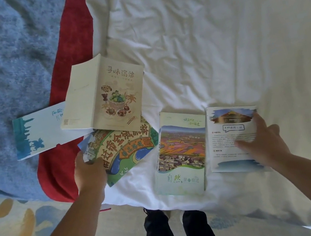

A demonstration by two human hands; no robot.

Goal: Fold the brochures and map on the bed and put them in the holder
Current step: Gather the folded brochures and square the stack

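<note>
Left hand (89, 171) grips map (126, 148); right hand (264, 140) presses brochure (228, 136).

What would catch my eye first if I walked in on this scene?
The brightly drawn map on the white sheet stands out most, its corner gripped by the left hand. Right of it lie a landscape brochure and a white text leaflet, the right hand flat on the leaflet. Behind the map a beige food brochure lies open, partly over a red cloth beside a blue blanket.
</note>
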